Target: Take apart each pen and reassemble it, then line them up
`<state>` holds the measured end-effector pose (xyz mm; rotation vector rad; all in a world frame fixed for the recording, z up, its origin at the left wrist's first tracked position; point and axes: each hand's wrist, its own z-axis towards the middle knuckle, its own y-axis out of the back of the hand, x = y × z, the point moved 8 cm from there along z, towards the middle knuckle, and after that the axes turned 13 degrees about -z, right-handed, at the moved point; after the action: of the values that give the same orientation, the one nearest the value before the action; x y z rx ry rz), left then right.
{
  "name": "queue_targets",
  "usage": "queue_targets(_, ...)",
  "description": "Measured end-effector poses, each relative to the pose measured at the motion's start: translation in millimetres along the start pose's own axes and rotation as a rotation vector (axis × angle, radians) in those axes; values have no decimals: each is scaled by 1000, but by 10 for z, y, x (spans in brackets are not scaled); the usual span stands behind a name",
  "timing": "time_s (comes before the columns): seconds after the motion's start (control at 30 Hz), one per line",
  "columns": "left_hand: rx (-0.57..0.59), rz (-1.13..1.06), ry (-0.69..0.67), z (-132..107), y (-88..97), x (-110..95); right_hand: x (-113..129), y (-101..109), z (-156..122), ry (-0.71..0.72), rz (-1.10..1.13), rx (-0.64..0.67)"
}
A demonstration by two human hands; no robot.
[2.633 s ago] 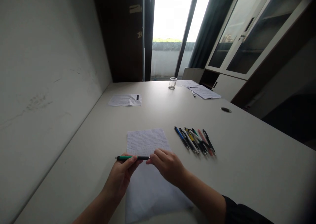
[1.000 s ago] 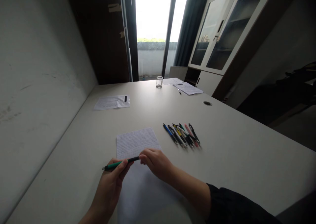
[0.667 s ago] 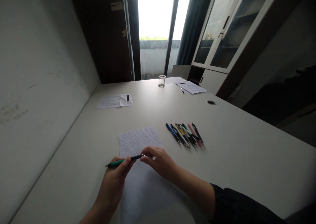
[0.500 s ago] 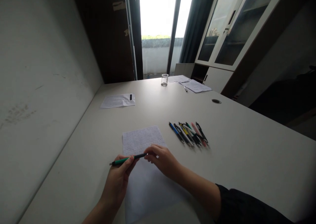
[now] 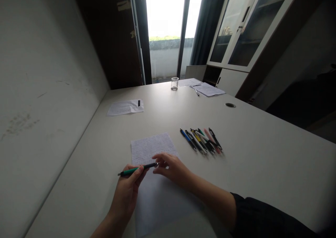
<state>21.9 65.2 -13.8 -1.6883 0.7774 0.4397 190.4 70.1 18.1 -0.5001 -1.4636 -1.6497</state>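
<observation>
My left hand [image 5: 128, 190] pinches a green and black pen [image 5: 136, 169] and holds it level a little above a sheet of paper [image 5: 154, 182] with handwriting on its far half. My right hand [image 5: 172, 168] hovers at the pen's black tip end, thumb and fingers curled close to it; whether they grip it I cannot tell. Both hands are over the near middle of the white table [image 5: 262, 154]. To the right of the sheet lies a row of several pens [image 5: 202, 141] in mixed colours.
A written sheet with a black clip [image 5: 126, 107] lies at the far left. A small glass jar [image 5: 174, 83] and more papers with a pen [image 5: 206, 89] sit at the far edge. A cable hole [image 5: 230, 105] is at the right. A wall runs along the left.
The pen has tilted from level to slightly slanted, its green end lower left. My right hand's fingers have loosened at the tip end. The camera has swung a little.
</observation>
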Motion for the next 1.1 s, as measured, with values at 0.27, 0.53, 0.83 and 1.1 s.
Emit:
queue_targets(0.27, -4, 24, -11, -12, -3, 0, -24, 33, 11, -44, 103, -43)
queue_targets(0.53, 20, 50, -3, -12, -6, 9, -69, -38, 12, -103, 215, 1)
queue_targets(0.83, 23, 42, -9, -8, -5, 11, 86, 118, 12, 17, 103, -106)
queue_targets(1.1, 59, -10, 27, -63, -112, 24, 115, 159, -11, 59, 20, -174)
